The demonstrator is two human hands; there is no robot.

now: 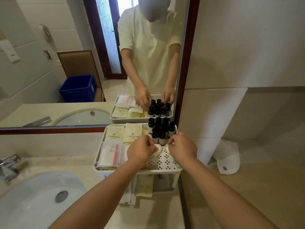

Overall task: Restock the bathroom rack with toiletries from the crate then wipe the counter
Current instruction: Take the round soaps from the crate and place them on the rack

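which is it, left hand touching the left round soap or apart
Touching. The head view shows the left hand pinching the left round soap by its edge, with no gap.

rack [163,161]: wht matt plastic | bottles [158,131]: dark glossy | sink [33,195]: glossy ceramic | tap [8,164]: shiny metal | towel [227,156]: wht cloth

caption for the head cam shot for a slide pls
Left hand and right hand each pinch a round soap beside the dark bottles in the rack's top tray.
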